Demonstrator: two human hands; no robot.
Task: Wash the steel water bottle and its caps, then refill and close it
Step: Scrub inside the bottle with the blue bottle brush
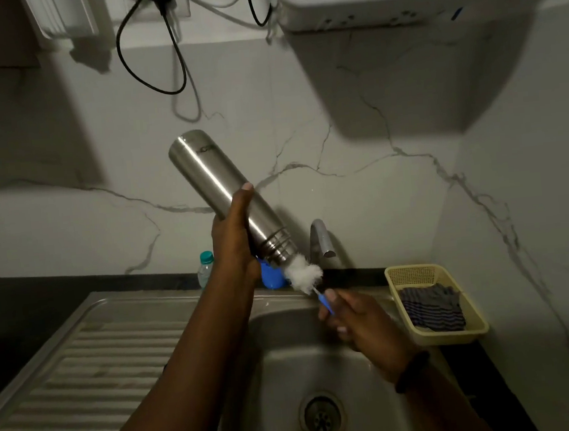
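Our left hand (pixel 233 240) wraps the tilted steel water bottle (pixel 230 199), mouth down over the sink (pixel 282 360); our right hand (pixel 358 322) pinches the bottle brush (pixel 304 277) at its mouth. Judged: scrubbing underway; caps, refill, closing remain.

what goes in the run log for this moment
left hand grips steel bottle, mouth tilted down | right hand holds bottle brush at mouth | over sink

Left hand (pixel 233 240): raised, forearm extended, fingers and thumb wrapped round steel bottle (pixel 219 190). Right hand (pixel 358 322): lower, fingers curled gripping bottle brush (pixel 307 278) handle; dark wristband.
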